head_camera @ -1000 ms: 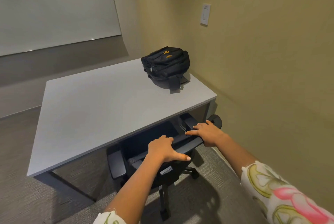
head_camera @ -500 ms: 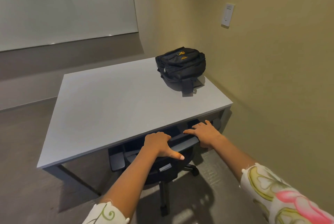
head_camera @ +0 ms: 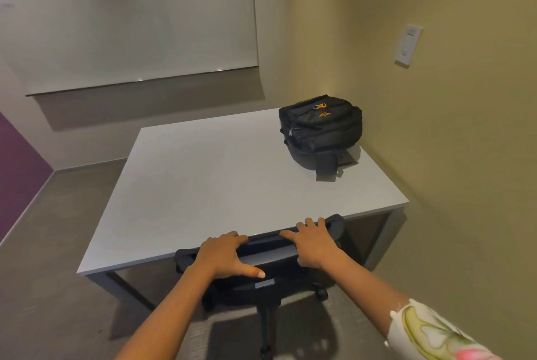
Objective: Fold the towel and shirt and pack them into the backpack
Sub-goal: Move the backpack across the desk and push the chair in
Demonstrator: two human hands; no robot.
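A black backpack (head_camera: pixel 319 130) with orange logos lies zipped at the far right corner of the grey table (head_camera: pixel 218 179), one strap trailing toward me. No towel or shirt is in view. Both my hands are on the top of a black office chair's backrest (head_camera: pixel 270 246) at the table's near edge. My left hand (head_camera: pixel 223 255) grips the backrest, fingers bent over its top and thumb stretched along its back. My right hand (head_camera: pixel 313 246) rests on the top with its fingers spread flat.
The chair's seat is tucked under the table, and its wheeled base (head_camera: pixel 266 327) stands on the carpet in front of me. The table's right side runs close to the yellow wall, which carries a wall switch (head_camera: pixel 408 44). A whiteboard (head_camera: pixel 130 16) hangs on the far wall.
The chair has slid further under the table with both hands staying on its backrest. The view has swung so the table now sits squarer in front of me.
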